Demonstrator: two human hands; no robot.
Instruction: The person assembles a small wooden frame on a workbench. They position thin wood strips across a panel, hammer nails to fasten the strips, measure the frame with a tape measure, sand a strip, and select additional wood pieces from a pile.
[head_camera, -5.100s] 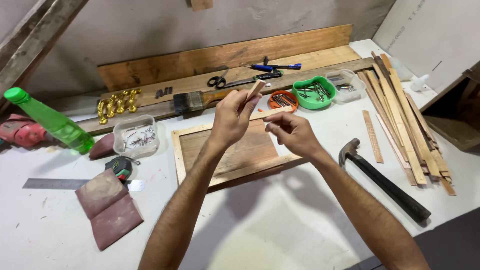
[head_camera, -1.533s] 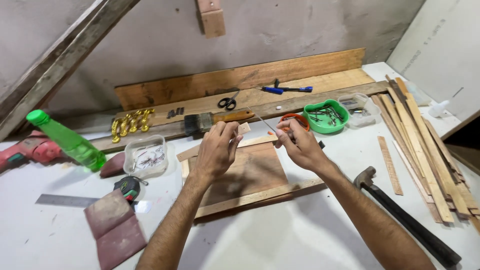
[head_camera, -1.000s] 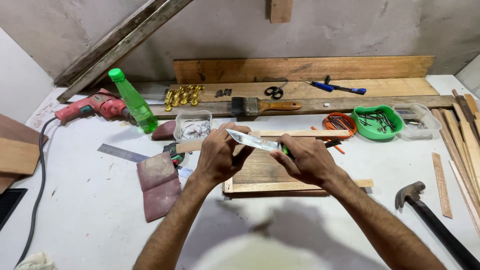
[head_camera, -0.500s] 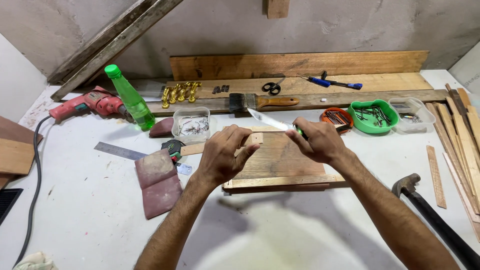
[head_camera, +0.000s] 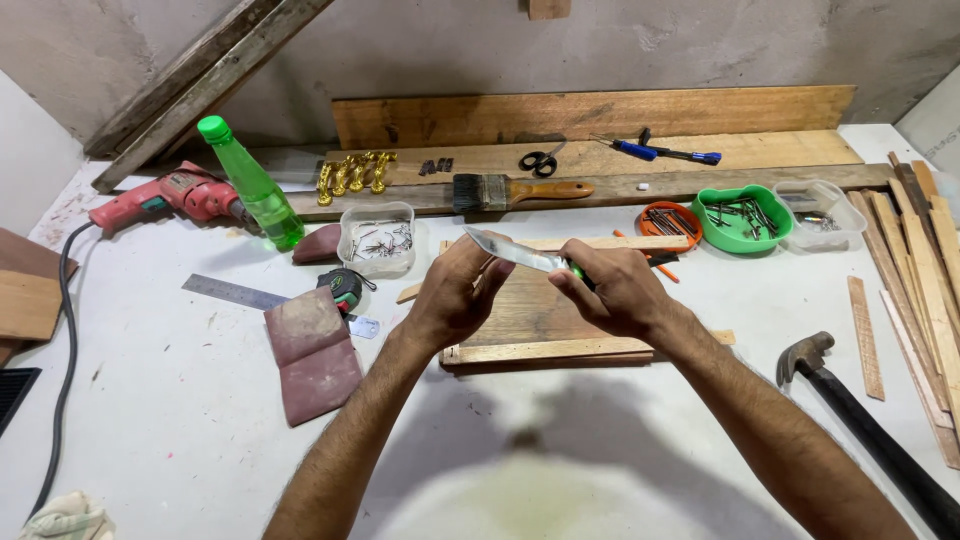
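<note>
My right hand grips a knife by its green handle. The steel knife blade points left, and its tip lies over the fingers of my left hand. My left hand is closed around a thin wooden stick, whose end pokes out to the left. Both hands hover just above a shallow wooden frame panel lying flat on the white table.
To the left lie a sandpaper sheet, tape measure, steel ruler, clear tub of nails, green bottle and red drill. A paintbrush, scissors and green bowl sit behind. A hammer and wooden strips lie right.
Five seconds ago both hands held only the stick, raised. Since then my right hand has taken up the knife, and both hands have come down over the frame. Little has moved in the last half second.
</note>
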